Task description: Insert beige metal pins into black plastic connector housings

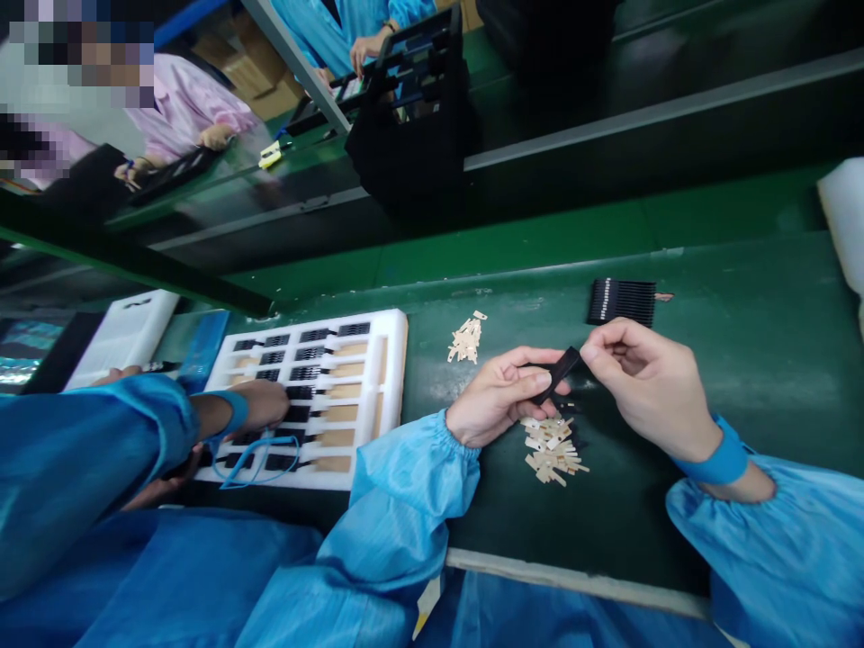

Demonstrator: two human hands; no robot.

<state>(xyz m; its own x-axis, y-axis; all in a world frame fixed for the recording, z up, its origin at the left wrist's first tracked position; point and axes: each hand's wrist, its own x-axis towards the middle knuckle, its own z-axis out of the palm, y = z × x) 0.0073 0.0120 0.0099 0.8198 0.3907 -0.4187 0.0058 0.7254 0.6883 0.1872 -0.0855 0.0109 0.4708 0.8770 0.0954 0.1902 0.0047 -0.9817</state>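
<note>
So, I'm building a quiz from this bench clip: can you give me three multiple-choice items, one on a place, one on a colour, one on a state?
1. Where does the nearer pile of tan tabs lie?
A. Below the hands
B. In the white tray
C. On the conveyor

2. What colour is the bench top?
A. Green
B. Red
C. White

3. How is the black strip held?
A. Flat on the bench
B. Pinched between both hands
C. In one hand only

Answers: A, the pile sits just under the hands; A, the surface is green; B, left hand and right hand both grip it.
</note>
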